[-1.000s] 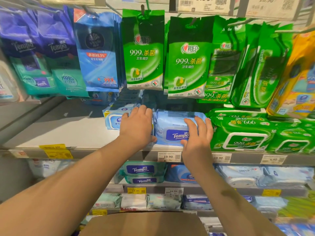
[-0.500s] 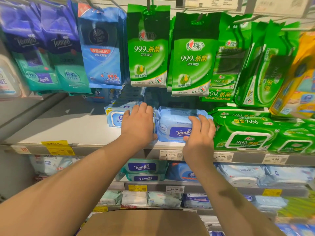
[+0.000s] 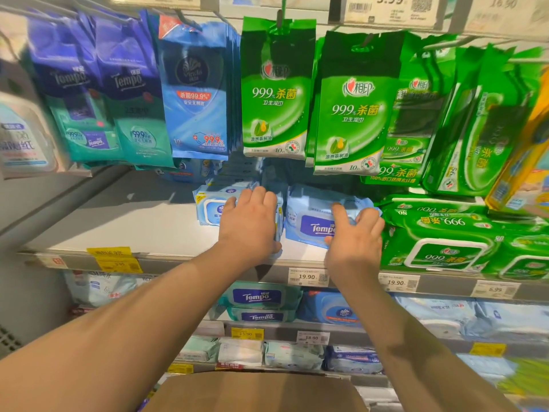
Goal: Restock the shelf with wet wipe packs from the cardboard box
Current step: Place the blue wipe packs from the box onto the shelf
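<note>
Fingers: left hand (image 3: 251,223) flat, together, atop left pack (image 3: 211,208); right hand (image 3: 353,242) spread, touching Tempo pack (image 3: 312,215) on shelf (image 3: 142,230). Green packs (image 3: 463,242) abut Tempo pack's right; bare shelf lies left. Box (image 3: 255,392) below.

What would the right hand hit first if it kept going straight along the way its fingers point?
The right hand points up and back over the light blue Tempo wipe pack, which its fingertips already touch. Past it, probably the dark shelf back under the hanging green packs; depth is unclear.
</note>
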